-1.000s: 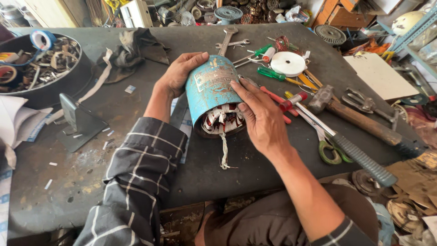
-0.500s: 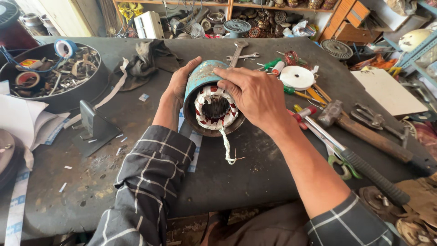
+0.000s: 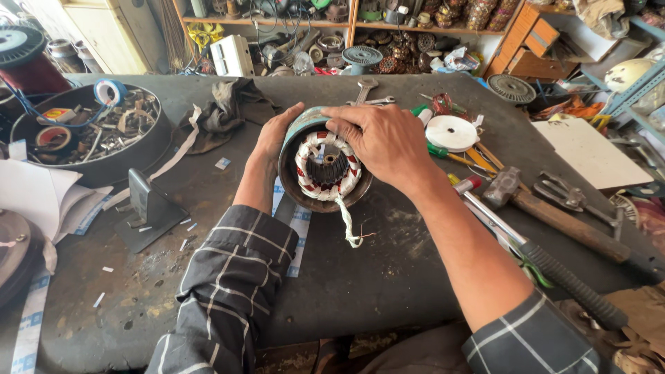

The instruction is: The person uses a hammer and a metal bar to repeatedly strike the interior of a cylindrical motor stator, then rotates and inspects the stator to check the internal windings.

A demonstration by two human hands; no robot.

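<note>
While both hands' fingers clamp the motor stator (image 3: 325,170), bare workbench (image 3: 388,277) lies open before it.

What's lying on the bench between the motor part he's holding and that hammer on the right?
In the head view, between the motor stator and the hammer lie a white tape roll and screwdrivers; his right hand crosses there too.

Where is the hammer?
The hammer lies on the right of the table, beside the person's right forearm, with pliers just beyond it.
</note>
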